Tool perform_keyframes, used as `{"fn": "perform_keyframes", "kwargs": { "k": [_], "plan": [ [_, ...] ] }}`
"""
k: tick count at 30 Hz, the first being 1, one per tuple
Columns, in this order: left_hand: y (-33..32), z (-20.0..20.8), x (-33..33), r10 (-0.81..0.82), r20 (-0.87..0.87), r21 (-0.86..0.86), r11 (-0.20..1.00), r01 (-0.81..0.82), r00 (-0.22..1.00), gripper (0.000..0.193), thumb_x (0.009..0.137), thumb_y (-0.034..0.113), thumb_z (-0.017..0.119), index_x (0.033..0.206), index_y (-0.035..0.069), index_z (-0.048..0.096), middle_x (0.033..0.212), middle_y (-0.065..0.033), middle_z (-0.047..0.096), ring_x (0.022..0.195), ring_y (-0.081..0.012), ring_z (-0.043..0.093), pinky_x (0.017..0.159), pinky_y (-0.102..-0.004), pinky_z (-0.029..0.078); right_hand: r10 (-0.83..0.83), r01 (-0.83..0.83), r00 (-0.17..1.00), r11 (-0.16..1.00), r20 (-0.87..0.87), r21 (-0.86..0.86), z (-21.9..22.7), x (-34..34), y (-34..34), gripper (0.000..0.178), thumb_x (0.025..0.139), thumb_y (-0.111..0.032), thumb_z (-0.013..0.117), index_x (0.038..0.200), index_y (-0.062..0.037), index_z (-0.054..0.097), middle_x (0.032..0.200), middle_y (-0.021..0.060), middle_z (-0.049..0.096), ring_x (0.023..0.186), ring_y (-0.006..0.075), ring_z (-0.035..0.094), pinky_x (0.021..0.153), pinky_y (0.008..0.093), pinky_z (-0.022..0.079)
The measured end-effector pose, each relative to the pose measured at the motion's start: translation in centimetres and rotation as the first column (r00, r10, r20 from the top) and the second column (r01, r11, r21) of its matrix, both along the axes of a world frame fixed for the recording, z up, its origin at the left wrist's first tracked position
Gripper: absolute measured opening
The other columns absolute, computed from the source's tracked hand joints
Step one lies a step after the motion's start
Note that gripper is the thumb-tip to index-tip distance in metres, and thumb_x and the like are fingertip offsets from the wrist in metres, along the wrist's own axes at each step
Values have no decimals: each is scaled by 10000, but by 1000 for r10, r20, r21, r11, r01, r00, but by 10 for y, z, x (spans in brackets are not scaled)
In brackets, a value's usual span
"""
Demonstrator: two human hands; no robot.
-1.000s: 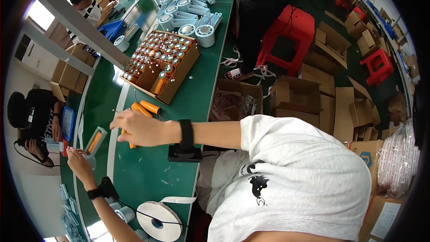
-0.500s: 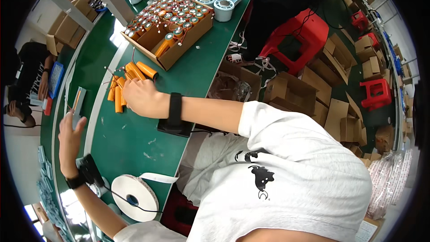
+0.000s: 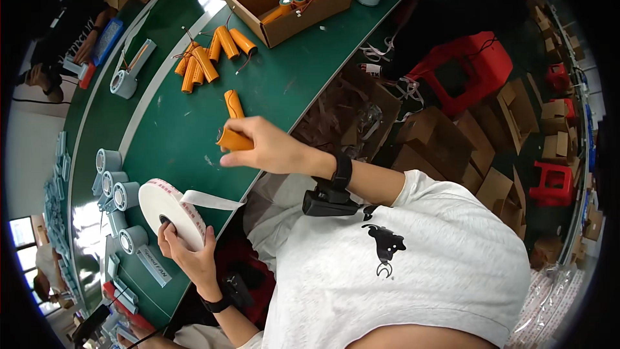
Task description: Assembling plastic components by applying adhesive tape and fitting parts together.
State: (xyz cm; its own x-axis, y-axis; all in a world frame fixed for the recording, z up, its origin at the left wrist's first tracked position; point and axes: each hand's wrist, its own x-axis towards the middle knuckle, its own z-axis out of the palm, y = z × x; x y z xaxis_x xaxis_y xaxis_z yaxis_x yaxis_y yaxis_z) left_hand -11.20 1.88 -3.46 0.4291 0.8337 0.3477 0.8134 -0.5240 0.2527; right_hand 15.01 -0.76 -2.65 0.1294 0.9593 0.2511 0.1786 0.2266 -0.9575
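Note:
My right hand [image 3: 271, 145] is closed round an orange cylindrical battery [image 3: 234, 139] above the green table's near edge. Just beyond my fingers lies another orange battery [image 3: 233, 103]; whether it touches the held one I cannot tell. My left hand [image 3: 190, 255] grips a large roll of white tape [image 3: 169, 210] tilted up off the table, fingers at its core. A loose strip of tape [image 3: 212, 200] runs from the roll toward the table edge. Farther away lies a pile of orange batteries [image 3: 203, 64] with thin wires.
An open cardboard box [image 3: 300, 18] of wired batteries stands at the far side. Light-blue fan housings [image 3: 126, 195] line the left, and one with a handle [image 3: 124, 83] lies farther off. A red stool [image 3: 481, 68] and cardboard cartons [image 3: 426, 132] are on the floor to the right.
My right hand has come away from the pile toward me with a battery. My left hand has moved from the far left to the tape roll and lifted it. The view has shifted.

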Motion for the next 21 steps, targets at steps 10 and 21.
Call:
{"fn": "perform_keyframes", "kwargs": {
  "k": [10,21],
  "plan": [
    [27,14,34,166,496,31,977,-209,852,755,635,255,784,1209,-28,384,1129,-184,451,1121,-319,351,868,-430,374,39,2,395,999,918,-43,55,42,52,133,726,-174,625,790,-59,611,755,115,609,782,283,608,731,379,445],
    [45,2,51,153,596,-147,986,-80,788,782,630,256,798,1211,-47,371,1136,-210,428,1105,-303,382,866,-408,411,-186,-159,632,919,753,360,58,66,86,181,729,-162,612,872,-52,616,770,112,621,759,281,613,720,356,483]
  ]
}}
